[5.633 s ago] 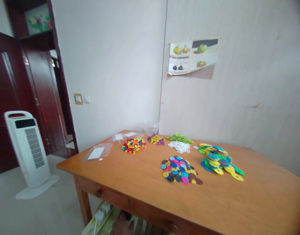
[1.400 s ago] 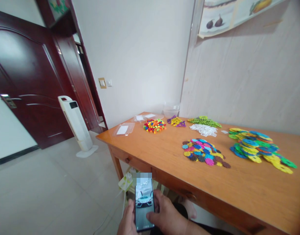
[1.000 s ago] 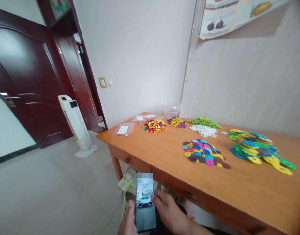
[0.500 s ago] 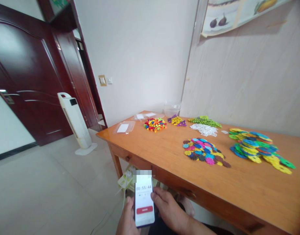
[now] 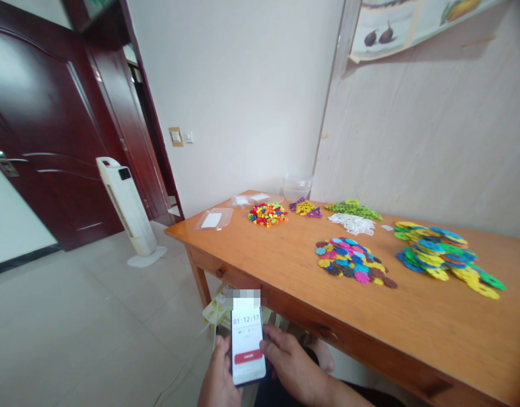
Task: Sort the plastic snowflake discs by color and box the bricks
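Observation:
Low in the view, in front of the table's edge, a smartphone point(image 5: 248, 333) is held upright between both hands. Its lit screen reads 01:12:17 above a red button, and its top part is blurred out. My left hand point(image 5: 220, 370) is closed around the phone's left edge. From the other side my right hand point(image 5: 291, 359) grips it, with the thumb over the screen's right edge close to the red button. The fingers behind the phone are hidden.
The wooden table point(image 5: 260, 254) bears small colourful blocks point(image 5: 267, 215), round notched discs point(image 5: 349, 259), larger ring-shaped pieces point(image 5: 442, 254), white pieces point(image 5: 352, 223), green pieces point(image 5: 353, 210), a clear bowl point(image 5: 297, 185) and plastic packets point(image 5: 213, 219). A white tower fan point(image 5: 126, 209) stands left.
The number on the phone's screen has gone from 00:55:44 to 01:12:17. The camera view has shifted slightly; both hands keep the same hold on the smartphone.

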`<state>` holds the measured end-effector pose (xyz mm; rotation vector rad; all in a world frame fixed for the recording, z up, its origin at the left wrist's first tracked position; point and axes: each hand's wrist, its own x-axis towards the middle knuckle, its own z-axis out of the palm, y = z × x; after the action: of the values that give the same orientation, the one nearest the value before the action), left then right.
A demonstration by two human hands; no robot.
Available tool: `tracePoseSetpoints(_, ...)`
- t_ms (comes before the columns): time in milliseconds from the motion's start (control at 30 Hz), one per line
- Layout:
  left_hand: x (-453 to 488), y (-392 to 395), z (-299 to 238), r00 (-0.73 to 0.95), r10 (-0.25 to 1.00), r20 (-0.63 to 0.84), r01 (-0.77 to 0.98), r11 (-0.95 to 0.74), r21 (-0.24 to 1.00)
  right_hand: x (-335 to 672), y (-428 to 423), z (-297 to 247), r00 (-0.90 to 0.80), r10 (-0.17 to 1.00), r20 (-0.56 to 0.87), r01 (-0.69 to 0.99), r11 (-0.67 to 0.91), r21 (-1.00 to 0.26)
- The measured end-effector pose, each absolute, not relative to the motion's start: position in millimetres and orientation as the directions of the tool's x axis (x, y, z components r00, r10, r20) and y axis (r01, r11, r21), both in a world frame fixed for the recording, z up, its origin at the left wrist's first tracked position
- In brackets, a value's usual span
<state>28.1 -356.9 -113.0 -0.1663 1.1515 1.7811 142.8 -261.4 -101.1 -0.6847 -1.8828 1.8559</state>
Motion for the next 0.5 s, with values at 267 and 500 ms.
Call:
tracePoseSetpoints(267, 34.9, -354.6, -107.3, -0.535, 0.640, -0.552, -0.780, -0.121, 0.614, 137.9, -266.9, -104.6, -0.821, 0.570, -0.036, -0.084, -0.184, -0.979)
tracePoseSetpoints(500, 37.9, -353.3, -105.1, -0.557, 0.622, -0.550, -0.765, -0.126, 0.632, 137.8, -265.4, -118.0, -0.831, 0.556, -0.010, -0.130, -0.211, -0.969)
